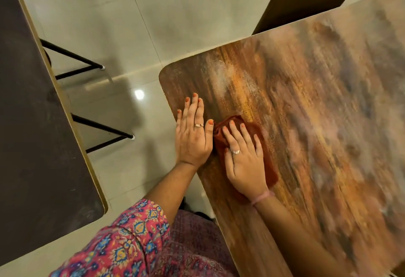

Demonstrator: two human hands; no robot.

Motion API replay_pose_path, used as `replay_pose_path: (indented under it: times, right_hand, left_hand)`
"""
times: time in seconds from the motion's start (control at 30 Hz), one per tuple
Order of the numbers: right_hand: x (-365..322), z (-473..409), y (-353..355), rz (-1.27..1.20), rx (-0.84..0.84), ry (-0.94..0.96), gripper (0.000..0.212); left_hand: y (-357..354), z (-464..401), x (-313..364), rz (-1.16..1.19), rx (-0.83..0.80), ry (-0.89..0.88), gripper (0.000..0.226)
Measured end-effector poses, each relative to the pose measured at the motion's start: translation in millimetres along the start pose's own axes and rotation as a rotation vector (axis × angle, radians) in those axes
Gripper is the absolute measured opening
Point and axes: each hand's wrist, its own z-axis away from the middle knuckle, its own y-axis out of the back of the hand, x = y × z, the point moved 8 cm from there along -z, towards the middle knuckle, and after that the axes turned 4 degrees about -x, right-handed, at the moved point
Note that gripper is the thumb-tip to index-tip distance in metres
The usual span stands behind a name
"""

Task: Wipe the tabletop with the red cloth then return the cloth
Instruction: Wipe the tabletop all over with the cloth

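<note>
Hands lie flat on my wooden tabletop [295,105] near its corner: right hand [244,158] presses the red cloth [238,123], fingers seemingly straight; left hand [192,136] rests open beside it, thumb touching.

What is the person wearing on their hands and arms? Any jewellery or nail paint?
The left hand has a thin ring and orange-red nail polish. The right hand has a silver-looking ring, the same polish, and a pale pink band round the wrist. The left arm wears a pink sleeve printed with blue and yellow motifs, ending partway down the forearm. The right forearm shows no sleeve.
</note>
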Motion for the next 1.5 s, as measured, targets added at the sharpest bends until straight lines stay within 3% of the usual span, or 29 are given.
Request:
replay_pose_path:
  times: [0.27, 0.47, 0.6, 0.73, 0.9, 1.0, 1.13, 1.27, 1.37, 1.5]
  right_hand:
    - [-15, -112, 27, 0.075, -0.035, 0.168, 0.055]
    - [-19, -216, 48, 0.038, 0.001, 0.041, 0.052]
    - [-27, -157, 35, 0.049, 0.058, 0.045, 0.054]
    - [-19, -74, 14, 0.078, -0.012, 0.123, 0.055]
    - [-4, -119, 28, 0.129, -0.069, 0.202, 0.055]
    - [18, -182, 54, 0.101, 0.017, 0.108, 0.055]
    - [53, -259, 85, 0.067, 0.137, -0.196, 0.054]
    - [51, -258, 84, 0.048, 0.251, -0.429, 0.054]
    - [10, -220, 61, 0.094, 0.254, -0.263, 0.057]
    - [-38, -172, 26, 0.177, 0.012, 0.292, 0.055]
  left_hand:
    - [-3, -2, 0, -0.057, -0.013, 0.026, 0.054]
    - [-4, -2, 0, -0.066, -0.049, 0.056, 0.055]
    - [-3, -2, 0, -0.065, -0.064, 0.059, 0.057]
    - [-3, 0, 1, -0.055, -0.059, 0.038, 0.059]
    - [-6, -1, 3, -0.106, -0.085, 0.026, 0.059]
    - [-6, -3, 3, -0.117, -0.088, 0.035, 0.059]
    - [-7, -4, 1, -0.107, -0.105, 0.042, 0.059]
    - [-8, -3, -1, -0.095, -0.101, 0.057, 0.059]
    - [-8, -3, -1, -0.097, -0.092, 0.054, 0.059]
    - [-8, -3, 1, -0.099, -0.091, 0.037, 0.061]
